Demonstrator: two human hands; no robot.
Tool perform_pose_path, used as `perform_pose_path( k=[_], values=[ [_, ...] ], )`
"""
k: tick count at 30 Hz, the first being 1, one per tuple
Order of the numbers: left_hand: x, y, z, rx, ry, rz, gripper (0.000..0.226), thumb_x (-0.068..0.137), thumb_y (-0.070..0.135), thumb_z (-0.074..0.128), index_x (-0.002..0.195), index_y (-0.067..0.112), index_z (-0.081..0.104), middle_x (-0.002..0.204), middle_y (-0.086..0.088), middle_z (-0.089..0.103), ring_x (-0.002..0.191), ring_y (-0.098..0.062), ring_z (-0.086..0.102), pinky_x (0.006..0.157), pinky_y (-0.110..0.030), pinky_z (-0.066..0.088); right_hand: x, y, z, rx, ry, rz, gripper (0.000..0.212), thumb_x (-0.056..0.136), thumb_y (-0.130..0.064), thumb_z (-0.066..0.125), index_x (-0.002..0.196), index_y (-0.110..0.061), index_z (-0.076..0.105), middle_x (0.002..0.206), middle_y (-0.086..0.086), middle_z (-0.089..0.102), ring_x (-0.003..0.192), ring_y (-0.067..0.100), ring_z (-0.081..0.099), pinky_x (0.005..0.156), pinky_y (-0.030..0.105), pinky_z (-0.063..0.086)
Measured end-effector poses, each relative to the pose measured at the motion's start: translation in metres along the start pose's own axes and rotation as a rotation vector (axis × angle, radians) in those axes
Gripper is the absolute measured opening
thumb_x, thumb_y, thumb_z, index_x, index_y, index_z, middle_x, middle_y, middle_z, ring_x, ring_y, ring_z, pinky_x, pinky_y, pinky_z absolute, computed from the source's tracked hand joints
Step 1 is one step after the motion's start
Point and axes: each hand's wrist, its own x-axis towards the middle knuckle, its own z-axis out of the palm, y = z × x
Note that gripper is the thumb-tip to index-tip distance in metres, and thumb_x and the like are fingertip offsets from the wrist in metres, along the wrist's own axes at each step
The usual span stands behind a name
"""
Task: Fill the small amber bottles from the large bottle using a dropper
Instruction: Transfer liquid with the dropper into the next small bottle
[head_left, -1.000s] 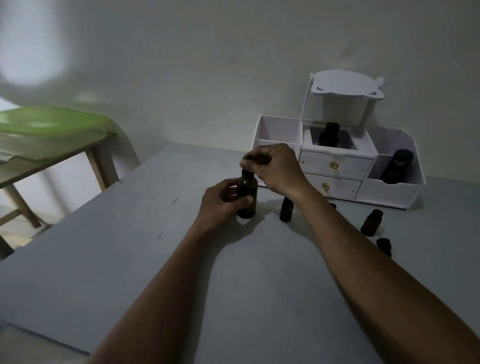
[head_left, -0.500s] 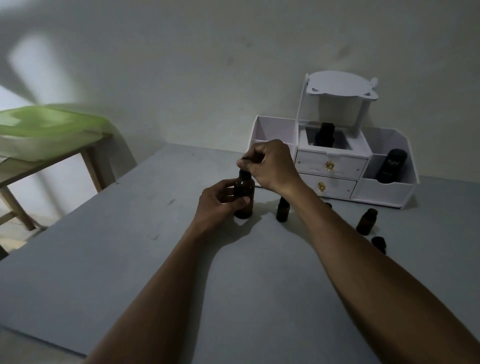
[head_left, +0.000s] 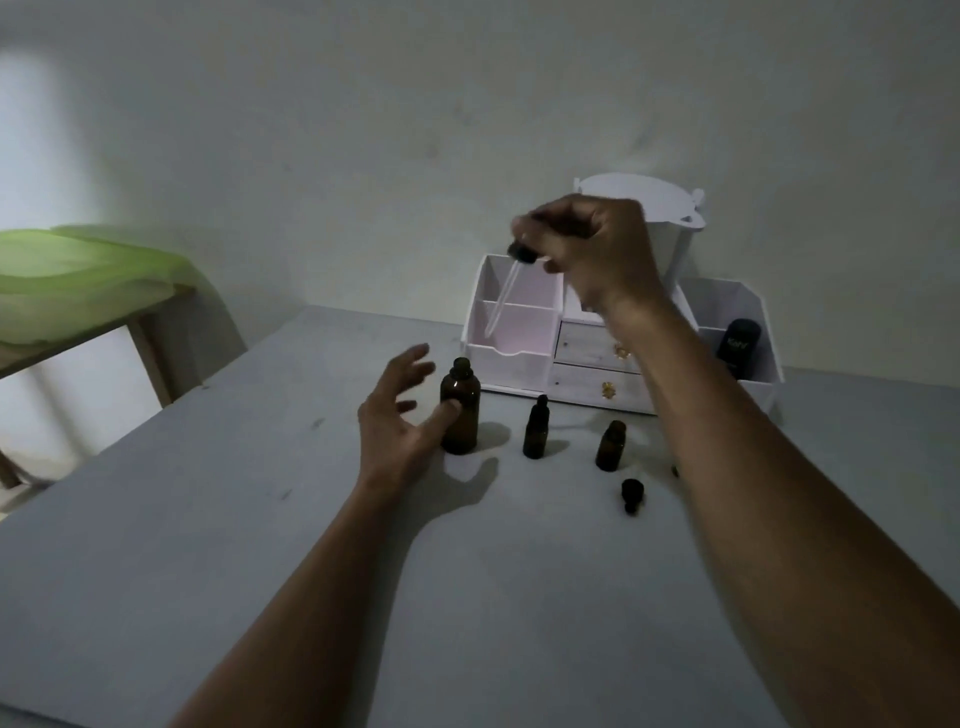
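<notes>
The large amber bottle (head_left: 460, 413) stands upright and uncapped on the grey tabletop (head_left: 208, 519), left of centre. The dropper (head_left: 506, 288) is in the air above and to its right, black collar uppermost, clear pipette slanting down-left in front of the white organiser (head_left: 511, 332). The room is dim; a pale bare wall (head_left: 363, 130) rises behind the tabletop.

My right hand (head_left: 597, 249) grips the dropper, fingers closed around its bulb and collar. My left hand (head_left: 402, 415) is spread open beside the large bottle, fingers apart; the thumb lies against the bottle's front, though firm contact cannot be confirmed.

To the right of the large bottle stand two small amber bottles: one capped with a dropper top (head_left: 536, 428), one open (head_left: 611, 446). A loose black cap (head_left: 631, 492) lies nearer to me. My right forearm crosses the organiser's drawers and middle section. A black container (head_left: 737, 345) sits in its right compartment. At far left, a wooden table carries a green cloth (head_left: 88, 270).
</notes>
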Motion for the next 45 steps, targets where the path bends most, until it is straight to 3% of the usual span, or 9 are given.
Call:
perform_pose_path(
  k=[4, 8, 13, 19, 24, 30, 35, 41, 45],
  values=[
    [-0.009, 0.025, 0.008, 0.025, 0.229, 0.144, 0.033, 0.081, 0.026, 0.072, 0.114, 0.022, 0.067, 0.094, 0.011, 0.071, 0.093, -0.007, 0.067, 0.076, -0.034, 0.057, -0.005, -0.012, -0.04, 0.046, 0.062, 0.025, 0.008, 0.085, -0.018, 0.076, 0.091, -0.013, 0.075, 0.081, -0.003, 0.076, 0.075, 0.012, 0.076, 0.075, 0.037, 0.061],
    [-0.025, 0.055, 0.033, -0.064, 0.124, 0.181, 0.015, 0.085, 0.015, 0.073, 0.1, 0.017, 0.071, 0.072, 0.007, 0.069, 0.066, -0.01, 0.067, 0.064, -0.027, 0.057, -0.018, 0.001, -0.071, -0.021, 0.119, 0.03, 0.012, 0.084, -0.02, 0.077, 0.095, -0.015, 0.076, 0.087, -0.001, 0.076, 0.08, 0.012, 0.076, 0.075, 0.033, 0.063],
    [-0.041, 0.068, 0.082, -0.015, -0.259, 0.06, 0.034, 0.084, 0.024, 0.077, 0.117, 0.021, 0.068, 0.095, 0.004, 0.073, 0.085, -0.007, 0.069, 0.076, -0.027, 0.06, -0.035, 0.033, -0.096, -0.086, 0.14, 0.124, 0.019, 0.082, -0.022, 0.078, 0.1, -0.014, 0.077, 0.09, 0.0, 0.077, 0.084, 0.016, 0.075, 0.075, 0.029, 0.061],
    [-0.039, 0.054, 0.125, 0.116, -0.416, -0.129, 0.065, 0.084, 0.025, 0.077, 0.143, 0.018, 0.049, 0.139, 0.0, 0.058, 0.116, -0.009, 0.055, 0.089, -0.018, 0.046, -0.04, 0.057, -0.106, -0.161, 0.094, 0.209, 0.019, 0.079, -0.022, 0.081, 0.096, -0.013, 0.078, 0.083, -0.003, 0.076, 0.072, 0.007, 0.072, 0.074, 0.031, 0.062],
    [-0.037, 0.04, 0.142, 0.082, -0.418, -0.188, 0.062, 0.084, 0.023, 0.078, 0.141, 0.015, 0.052, 0.129, -0.002, 0.065, 0.112, -0.012, 0.062, 0.094, -0.024, 0.049, -0.042, 0.069, -0.108, -0.15, 0.069, 0.249, 0.018, 0.078, -0.022, 0.083, 0.092, -0.012, 0.079, 0.083, 0.002, 0.077, 0.085, 0.029, 0.074, 0.078, 0.041, 0.062],
    [-0.038, 0.03, 0.149, 0.044, -0.344, -0.203, 0.052, 0.077, 0.021, 0.081, 0.126, 0.018, 0.065, 0.105, 0.006, 0.075, 0.087, 0.0, 0.071, 0.089, -0.031, 0.058, -0.043, 0.074, -0.105, -0.145, 0.049, 0.253, 0.017, 0.078, -0.02, 0.083, 0.093, -0.01, 0.078, 0.086, 0.004, 0.077, 0.084, 0.022, 0.075, 0.076, 0.035, 0.063],
    [-0.037, 0.036, 0.147, 0.053, -0.363, -0.154, 0.029, 0.083, 0.017, 0.076, 0.112, 0.018, 0.074, 0.102, 0.005, 0.076, 0.094, -0.005, 0.071, 0.095, -0.03, 0.055, -0.046, 0.078, -0.105, -0.175, 0.013, 0.287, 0.019, 0.079, -0.019, 0.081, 0.095, -0.009, 0.078, 0.088, 0.003, 0.077, 0.085, 0.02, 0.075, 0.076, 0.031, 0.063],
    [-0.04, 0.041, 0.144, 0.054, -0.358, -0.159, 0.028, 0.086, 0.015, 0.074, 0.114, 0.014, 0.073, 0.106, 0.002, 0.075, 0.097, -0.006, 0.069, 0.097, -0.025, 0.052, -0.048, 0.078, -0.104, -0.208, -0.012, 0.272, 0.014, 0.08, -0.016, 0.081, 0.089, -0.007, 0.077, 0.076, 0.0, 0.075, 0.062, 0.0, 0.07, 0.071, 0.025, 0.06],
    [-0.043, 0.043, 0.145, 0.033, -0.353, -0.185, 0.028, 0.087, 0.015, 0.073, 0.115, 0.014, 0.073, 0.106, 0.003, 0.075, 0.099, -0.006, 0.068, 0.097, -0.026, 0.053, -0.047, 0.079, -0.102, -0.231, -0.011, 0.267, 0.015, 0.077, -0.016, 0.083, 0.086, -0.006, 0.078, 0.079, 0.003, 0.076, 0.069, 0.009, 0.07, 0.072, 0.027, 0.061]
  ],
)
